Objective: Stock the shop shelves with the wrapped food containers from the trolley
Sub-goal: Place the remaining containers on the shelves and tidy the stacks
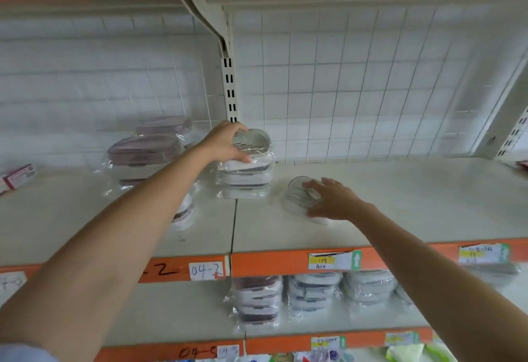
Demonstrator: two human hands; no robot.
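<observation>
Both hands work the shelf (pixel 400 204): my left hand (pixel 225 144) grips a wrapped container (pixel 253 140) atop the stack (pixel 247 178) — I'd square it first; my right hand (pixel 333 200) rests flat-fingered on another container (pixel 298 194) beside it.

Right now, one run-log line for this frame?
phase: shelving | left hand: grips wrapped container atop stack | right hand: fingers flat on clear container on shelf | trolley: not in view

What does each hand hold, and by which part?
The left hand grips the top container of the stack by its near rim. The right hand rests on a container lying on the shelf.
</observation>
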